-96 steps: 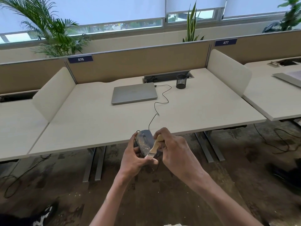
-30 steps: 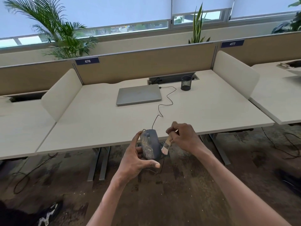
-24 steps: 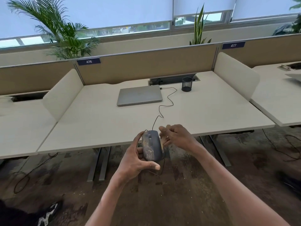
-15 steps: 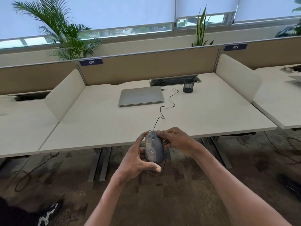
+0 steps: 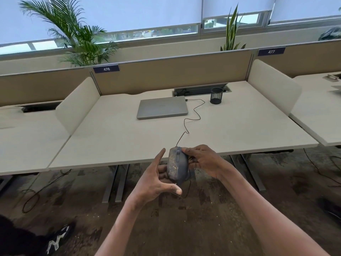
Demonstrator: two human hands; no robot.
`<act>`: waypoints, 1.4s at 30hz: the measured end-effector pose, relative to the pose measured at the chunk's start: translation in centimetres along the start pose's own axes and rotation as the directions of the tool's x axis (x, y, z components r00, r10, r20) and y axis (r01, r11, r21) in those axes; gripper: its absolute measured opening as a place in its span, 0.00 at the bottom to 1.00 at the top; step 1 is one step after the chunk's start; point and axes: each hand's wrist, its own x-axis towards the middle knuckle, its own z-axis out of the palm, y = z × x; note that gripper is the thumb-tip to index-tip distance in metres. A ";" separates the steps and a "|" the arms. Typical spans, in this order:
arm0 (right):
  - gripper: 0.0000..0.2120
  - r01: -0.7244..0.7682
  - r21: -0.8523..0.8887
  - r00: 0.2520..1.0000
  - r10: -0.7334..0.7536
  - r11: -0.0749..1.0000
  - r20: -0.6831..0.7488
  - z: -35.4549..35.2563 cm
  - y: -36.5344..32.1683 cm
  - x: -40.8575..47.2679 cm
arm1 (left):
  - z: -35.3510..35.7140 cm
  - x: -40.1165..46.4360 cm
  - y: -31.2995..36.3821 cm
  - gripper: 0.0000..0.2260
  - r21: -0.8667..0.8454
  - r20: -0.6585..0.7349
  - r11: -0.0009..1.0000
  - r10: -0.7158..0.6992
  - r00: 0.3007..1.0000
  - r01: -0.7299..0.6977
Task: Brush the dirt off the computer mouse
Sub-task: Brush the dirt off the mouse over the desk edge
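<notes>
The dark grey computer mouse (image 5: 177,164) is held in the air just in front of the desk edge, nose up, with tan dirt speckled along its left half. My left hand (image 5: 156,179) cups it from the left and behind, index finger raised and thumb just below its tail. My right hand (image 5: 202,160) clamps its right side, fingertips on the top by the scroll wheel. The brush is hidden inside my right hand; only a pale sliver shows between the fingers. The mouse cable (image 5: 191,119) runs back across the desk.
On the pale desk (image 5: 114,139) lie a shut grey laptop (image 5: 162,109) and a black mesh pen cup (image 5: 216,95) at the back. White side dividers (image 5: 77,106) flank the desk. A dark stained floor, loose cables and a shoe (image 5: 59,239) lie below.
My right hand, with the brush showing a second ago, has come in against the mouse and closed on its right side; the brush is now out of sight. My left thumb has slipped below the mouse.
</notes>
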 end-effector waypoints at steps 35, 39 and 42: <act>0.11 0.170 0.362 0.891 0.014 0.917 -0.454 3.2 3.2 -2.7 | 7.3 0.2 -0.5 0.32 -0.239 -0.601 0.940 0.054 0.797 -0.243; 0.11 0.170 0.376 0.893 0.019 0.911 -0.450 3.3 3.4 -2.8 | 7.2 0.0 -0.3 0.32 -0.303 -0.577 0.921 0.029 0.816 -0.246; 0.11 0.169 0.374 0.896 0.016 0.912 -0.444 3.2 3.5 -3.1 | 7.2 0.0 -0.4 0.33 -0.333 -0.558 0.909 0.024 0.830 -0.249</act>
